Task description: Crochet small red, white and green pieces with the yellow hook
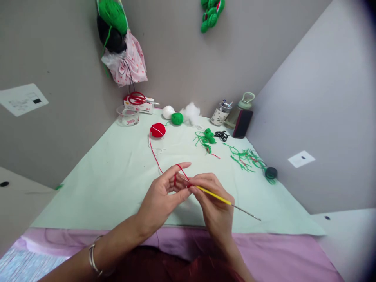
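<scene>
In my right hand point(216, 203) is a crochet hook with a yellow grip point(214, 195); its long metal end points down to the right. My left hand point(163, 196) has red yarn point(183, 172) looped over its raised index finger and pinches a small red piece of crochet point(189, 185) between thumb and fingers. Both hands meet over the near middle of the table, and the fingertips hide most of the red piece. From the left hand the yarn runs back to a red yarn ball point(158, 130).
Behind lie a green yarn ball point(177, 118), white stuffing point(190, 113), green crocheted pieces point(209, 136) and black scissors point(221, 136). Yarn scraps point(246, 158) and a black tape roll point(270, 173) are on the right. Red-handled scissors point(137, 98) rest on a box, beside a clear tub point(128, 116).
</scene>
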Available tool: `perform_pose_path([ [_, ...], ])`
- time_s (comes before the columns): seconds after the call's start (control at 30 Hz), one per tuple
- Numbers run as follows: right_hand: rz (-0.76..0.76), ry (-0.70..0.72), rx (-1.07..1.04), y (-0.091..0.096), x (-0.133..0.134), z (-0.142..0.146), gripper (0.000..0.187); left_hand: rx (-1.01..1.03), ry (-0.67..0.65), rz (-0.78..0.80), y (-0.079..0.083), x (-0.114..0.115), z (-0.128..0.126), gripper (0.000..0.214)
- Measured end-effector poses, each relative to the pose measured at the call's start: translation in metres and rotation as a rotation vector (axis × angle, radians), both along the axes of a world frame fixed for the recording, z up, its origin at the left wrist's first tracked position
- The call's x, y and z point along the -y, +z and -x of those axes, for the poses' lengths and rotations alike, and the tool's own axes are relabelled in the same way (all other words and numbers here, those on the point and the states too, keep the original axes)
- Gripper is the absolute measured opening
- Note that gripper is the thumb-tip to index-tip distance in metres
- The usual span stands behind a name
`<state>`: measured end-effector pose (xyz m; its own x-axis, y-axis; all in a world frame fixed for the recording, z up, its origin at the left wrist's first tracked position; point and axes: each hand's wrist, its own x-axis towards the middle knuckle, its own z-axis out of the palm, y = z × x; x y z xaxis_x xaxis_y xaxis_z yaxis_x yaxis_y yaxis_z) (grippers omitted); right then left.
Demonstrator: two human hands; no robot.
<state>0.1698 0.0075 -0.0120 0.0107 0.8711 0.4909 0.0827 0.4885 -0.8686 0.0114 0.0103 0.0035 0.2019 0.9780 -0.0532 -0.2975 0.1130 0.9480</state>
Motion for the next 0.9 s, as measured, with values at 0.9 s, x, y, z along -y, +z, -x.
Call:
perform_pose_path([
  [0.9, 0.469, 0.552, 0.184, 0.006, -0.129, -0.03, 0.027, 0.281, -0.175, 0.099, -0.025, -0.108, 0.023, 0.015],
])
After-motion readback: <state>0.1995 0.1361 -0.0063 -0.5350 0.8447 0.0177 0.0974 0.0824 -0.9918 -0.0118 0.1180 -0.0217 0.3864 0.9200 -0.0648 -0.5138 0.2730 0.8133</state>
